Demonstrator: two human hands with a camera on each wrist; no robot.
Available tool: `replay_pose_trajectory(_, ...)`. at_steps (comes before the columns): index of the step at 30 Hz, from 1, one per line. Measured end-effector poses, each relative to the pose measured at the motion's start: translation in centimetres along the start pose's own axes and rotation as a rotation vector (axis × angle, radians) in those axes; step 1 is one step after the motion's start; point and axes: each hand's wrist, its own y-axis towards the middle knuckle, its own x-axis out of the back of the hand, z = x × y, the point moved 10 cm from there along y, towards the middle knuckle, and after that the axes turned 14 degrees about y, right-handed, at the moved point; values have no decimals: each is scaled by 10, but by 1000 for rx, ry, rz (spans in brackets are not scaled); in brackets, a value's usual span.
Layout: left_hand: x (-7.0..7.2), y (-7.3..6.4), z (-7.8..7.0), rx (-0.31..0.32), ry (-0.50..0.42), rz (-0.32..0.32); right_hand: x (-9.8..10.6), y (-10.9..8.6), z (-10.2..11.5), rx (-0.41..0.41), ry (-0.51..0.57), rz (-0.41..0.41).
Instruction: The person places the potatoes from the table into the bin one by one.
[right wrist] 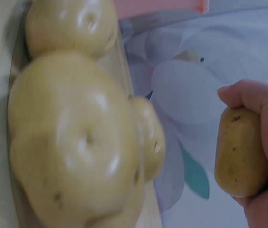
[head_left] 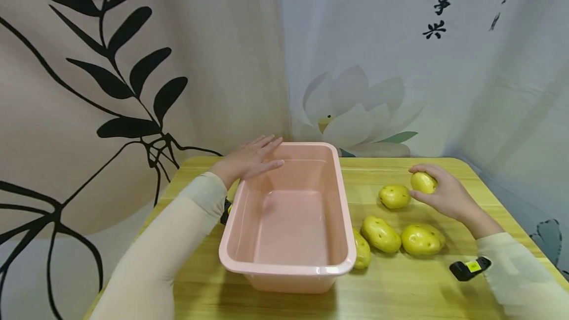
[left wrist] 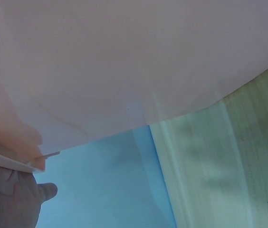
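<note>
A pink plastic tub [head_left: 284, 274] stands on the wooden table, its inside bare. My left hand [head_left: 249, 161] rests with extended fingers on the tub's far left rim; in the left wrist view part of that hand [left wrist: 10, 197] shows beside the pale rim. My right hand [head_left: 451, 196] grips a yellow potato [head_left: 424, 182] between thumb and fingers at the table's far right. In the right wrist view the same potato [right wrist: 242, 152] sits in the curled hand. Just left of it lies another potato [head_left: 394, 196].
More potatoes lie right of the tub: one potato [head_left: 381, 234], a second potato [head_left: 422, 239], and a third potato [head_left: 361, 251] partly hidden by the tub wall. A black device with a yellow label [head_left: 470, 268] is at my right sleeve. A printed curtain [head_left: 231, 63] hangs behind the table.
</note>
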Motion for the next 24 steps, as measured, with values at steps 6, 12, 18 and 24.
replay_pose_trajectory(6,2,0,-1,-2,-2,3,0,1,27,54,64,5)
replay_pose_trajectory(12,2,0,-1,-4,-2,-1,5,3,45,61,155,-16)
replay_pose_trajectory(18,1,1,-1,0,-6,-1,3,4,54,18,228,9)
replay_pose_trajectory(24,-1,-1,0,15,-18,16,-2,1,64,7,332,43)
